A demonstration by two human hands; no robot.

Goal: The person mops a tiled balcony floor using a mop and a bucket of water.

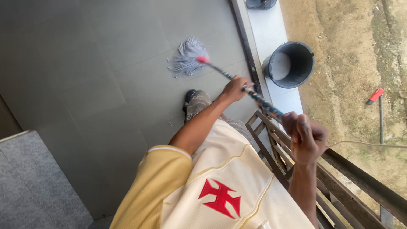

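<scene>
Grey string strands of the mop head [186,57] lie fanned on the grey tiled floor [106,85], well beyond our fingers, where a red collar joins them to the mop handle [237,82]. We hold that patterned handle with both hands, and it slants from the mop head back toward our body. Our left hand [234,89] sits further down the handle, nearer the mop head, its fingers [243,82] clamped around the shaft. Our right hand [307,138] grips the upper end, fingers [302,127] curled shut around it, close to our chest. Below the left hand's fingers we see our shoe [189,96] planted on the tiles, and our cream shirt [229,182] with a yellow sleeve and a red cross emblem fills the near part of the view. Just beside the right hand's fingers runs a brown wooden railing [339,178]. Beyond the left hand's fingers, past a dark floor edge, a black bucket [290,63] stands on a pale ledge [267,25], and a second dark container [260,3] shows partly at the far end of it. Well apart from the right hand's fingers, out on the bare dirt ground [347,42], lies a tool with a red grip [375,96]
</scene>
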